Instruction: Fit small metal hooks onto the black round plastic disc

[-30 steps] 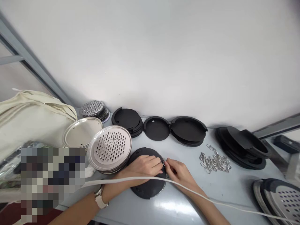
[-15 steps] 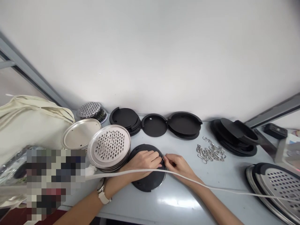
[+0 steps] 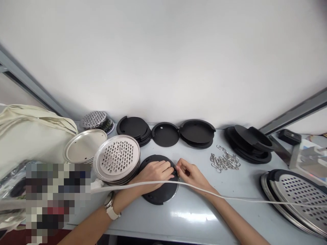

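A black round cover [image 3: 163, 192] with a thin shiny metal rim along its lower right edge lies on the table in front of me. My left hand [image 3: 156, 173] rests over its upper part, fingers bent and closed at the right edge. At that same edge, thumb and index finger of my right hand [image 3: 187, 172] pinch a small metal wire clip, mostly hidden by the fingertips. A pile of similar wire clips [image 3: 224, 161] lies to the right. Left of the cover stands a stack of round grater plates [image 3: 118, 158], its top one perforated.
Along the wall sit black covers in stacks [image 3: 134, 127], a single black cover [image 3: 166, 134] and more stacks [image 3: 198, 131]. Plain metal discs [image 3: 85, 146] are at left. Covered graters [image 3: 298, 194] lie at right. A white cable [image 3: 230, 199] crosses in front of my forearms.
The view has shifted slightly to the right. My right hand has tilted a little upward at the cover's edge, still pinching. The left hand stays on the cover.
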`<state>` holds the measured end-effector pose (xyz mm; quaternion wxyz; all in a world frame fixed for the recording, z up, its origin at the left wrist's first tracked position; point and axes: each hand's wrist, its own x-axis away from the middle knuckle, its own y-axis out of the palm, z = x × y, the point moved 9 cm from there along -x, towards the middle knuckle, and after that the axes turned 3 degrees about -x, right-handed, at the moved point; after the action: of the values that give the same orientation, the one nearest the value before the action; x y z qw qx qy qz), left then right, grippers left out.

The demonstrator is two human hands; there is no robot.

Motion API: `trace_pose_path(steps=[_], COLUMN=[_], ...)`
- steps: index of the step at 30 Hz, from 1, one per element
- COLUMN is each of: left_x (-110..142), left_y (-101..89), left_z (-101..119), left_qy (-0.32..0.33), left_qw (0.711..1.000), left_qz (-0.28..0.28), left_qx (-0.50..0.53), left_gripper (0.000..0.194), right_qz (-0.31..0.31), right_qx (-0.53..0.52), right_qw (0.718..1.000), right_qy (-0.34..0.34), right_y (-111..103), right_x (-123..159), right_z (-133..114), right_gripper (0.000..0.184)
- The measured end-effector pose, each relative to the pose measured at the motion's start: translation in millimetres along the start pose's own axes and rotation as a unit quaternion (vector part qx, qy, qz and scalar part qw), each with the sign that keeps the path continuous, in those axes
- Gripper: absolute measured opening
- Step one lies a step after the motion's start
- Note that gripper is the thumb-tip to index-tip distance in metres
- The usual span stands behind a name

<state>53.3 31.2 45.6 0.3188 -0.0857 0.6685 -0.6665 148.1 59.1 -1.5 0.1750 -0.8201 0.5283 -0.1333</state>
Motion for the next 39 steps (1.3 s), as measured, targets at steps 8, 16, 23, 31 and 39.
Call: trace_pose_path(steps=[8,16,23,31,39], left_x=[-1,-1,-2,-1,0], left_y=[5.6,7.0,10.0,11.4,13.5], left_z=[-4,-10,-10,-11,-10], left_qy=[-0.016,-0.038,-0.043,-0.046,-0.038], left_qw=[0.999,0.999,0.998,0.997,0.998], left_qz=[-0.024,-0.008,-0.031,-0.035,-0.041], left_qx=[0.017,0.038,0.037,0.045,0.040], left_gripper=[0.020,0.025,0.023,0.024,0.022], right_qz=[0.002,0.005,0.022,0.009,0.014], right_qx=[0.011,0.012,0.043,0.065,0.072], right_qw=[1.000,1.000,0.999,0.998,0.997], right_qy=[0.014,0.016,0.012,0.006,0.000], right_y=[-1,3,-1,-1,0], right_x=[1,-1,-1,0,0], right_z=[-3,2,2,-3,-5], right_gripper=[0.032,0.032,0.033,0.032,0.030])
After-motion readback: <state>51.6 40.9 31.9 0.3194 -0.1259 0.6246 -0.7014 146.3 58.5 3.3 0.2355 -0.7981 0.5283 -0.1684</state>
